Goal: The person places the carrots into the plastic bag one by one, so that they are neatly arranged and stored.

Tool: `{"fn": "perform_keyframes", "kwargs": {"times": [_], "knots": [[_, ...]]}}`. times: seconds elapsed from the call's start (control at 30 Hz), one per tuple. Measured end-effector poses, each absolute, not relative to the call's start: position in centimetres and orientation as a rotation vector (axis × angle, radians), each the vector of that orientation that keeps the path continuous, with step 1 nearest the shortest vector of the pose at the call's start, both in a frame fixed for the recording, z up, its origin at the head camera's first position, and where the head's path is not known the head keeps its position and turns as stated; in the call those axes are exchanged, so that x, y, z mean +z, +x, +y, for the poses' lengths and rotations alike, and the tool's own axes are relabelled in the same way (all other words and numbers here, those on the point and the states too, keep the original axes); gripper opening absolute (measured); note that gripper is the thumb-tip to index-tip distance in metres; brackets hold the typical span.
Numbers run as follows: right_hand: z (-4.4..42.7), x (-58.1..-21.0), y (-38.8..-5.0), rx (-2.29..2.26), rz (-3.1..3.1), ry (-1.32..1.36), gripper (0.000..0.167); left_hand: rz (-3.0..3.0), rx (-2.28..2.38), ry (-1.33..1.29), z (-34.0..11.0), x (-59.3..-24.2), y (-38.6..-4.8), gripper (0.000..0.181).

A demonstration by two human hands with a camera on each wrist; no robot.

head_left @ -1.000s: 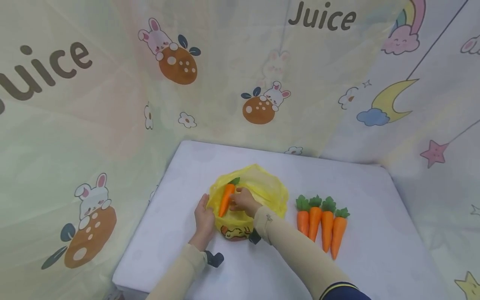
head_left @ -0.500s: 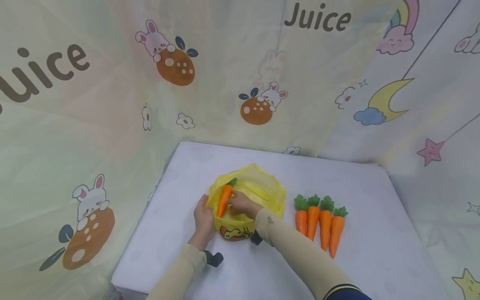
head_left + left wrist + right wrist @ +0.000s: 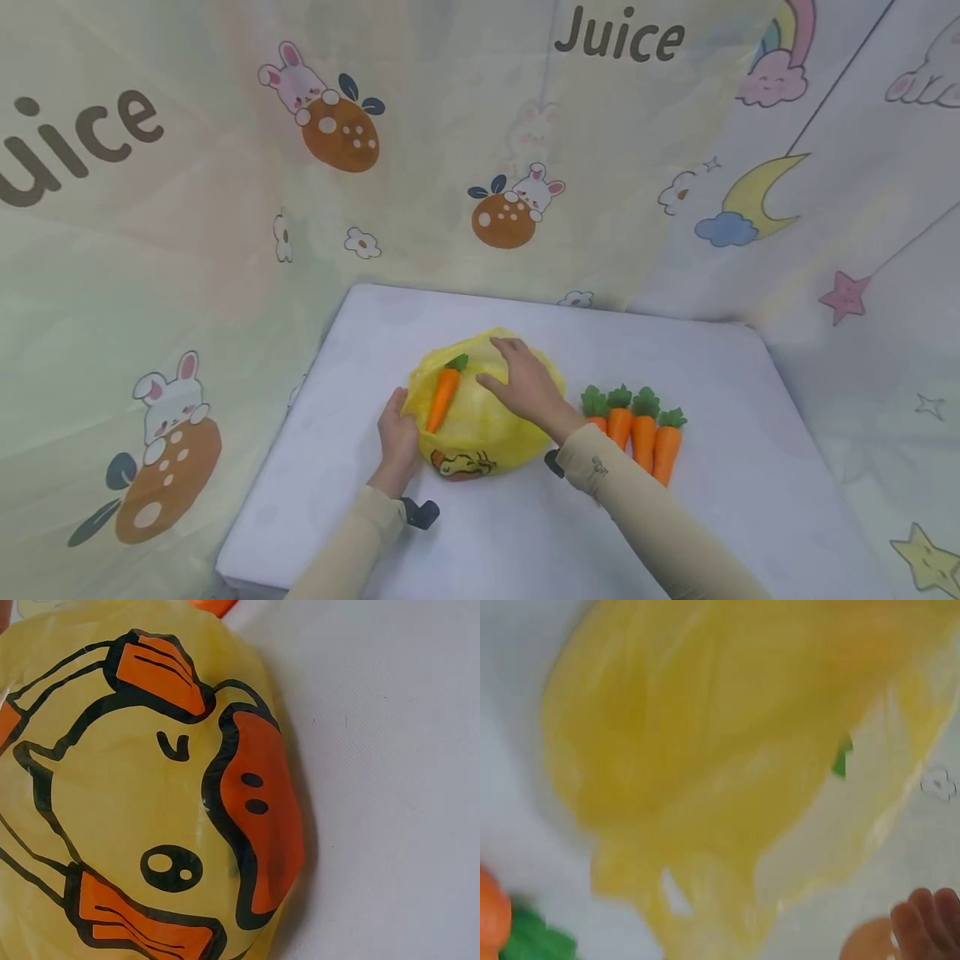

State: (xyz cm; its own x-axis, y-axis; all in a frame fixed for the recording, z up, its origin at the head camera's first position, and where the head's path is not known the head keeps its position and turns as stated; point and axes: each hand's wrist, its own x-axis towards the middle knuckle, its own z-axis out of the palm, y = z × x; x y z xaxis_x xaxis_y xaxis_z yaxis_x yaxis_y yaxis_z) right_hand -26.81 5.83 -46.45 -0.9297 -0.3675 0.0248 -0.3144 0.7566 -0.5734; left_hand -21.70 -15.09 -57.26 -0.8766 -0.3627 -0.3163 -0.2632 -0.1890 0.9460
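A yellow plastic bag (image 3: 510, 442) with a printed duck face lies mouth-up on the table; the left wrist view shows the duck face on the bag (image 3: 127, 795) close up. Inside its left part rests an orange carrot (image 3: 444, 398) with green leaves. My left hand (image 3: 397, 437) holds the bag's left rim, its fingers along the outside. Over the bag's right side is my right hand (image 3: 525, 382), fingers spread and holding nothing. In the right wrist view a few fingertips of my right hand (image 3: 930, 926) show beyond the bag (image 3: 690, 750).
Several carrots (image 3: 643, 433) lie side by side to the right of the bag, partly behind my right forearm. A white-covered table (image 3: 720, 517) bears everything. Printed curtains (image 3: 420, 150) close in the back and sides.
My right hand has let go of the carrot in the bag and moved up and right, its fingers opening. My left hand stays at the bag's left rim. The head view has shifted slightly.
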Motion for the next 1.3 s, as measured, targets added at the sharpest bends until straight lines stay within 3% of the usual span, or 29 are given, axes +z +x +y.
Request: {"fn": "perform_keyframes", "kwargs": {"times": [0.23, 0.53, 0.9, 1.23, 1.3], "knots": [[10.3, -44.2, -27.1, -0.542, 3.254, -0.577, 0.081, -1.915, -2.278, 0.732, -15.3, -57.4, -21.8, 0.065], [15.4, -44.4, -26.9, -0.51, 3.4, -0.442, 0.089, -1.966, -2.239, 0.754, -15.3, -57.3, -21.5, 0.065], [19.0, -46.5, -26.4, -0.598, 3.055, 0.022, 0.092, -1.992, -2.244, 0.761, -15.2, -57.8, -21.5, 0.066], [20.2, -49.4, -25.4, -0.662, 2.778, 0.194, 0.092, -2.056, -2.212, 0.766, -15.0, -57.5, -21.4, 0.065], [20.2, -49.9, -25.1, -0.653, 2.75, 0.216, 0.085, -2.063, -2.215, 0.774, -14.9, -57.5, -21.4, 0.064]]}}
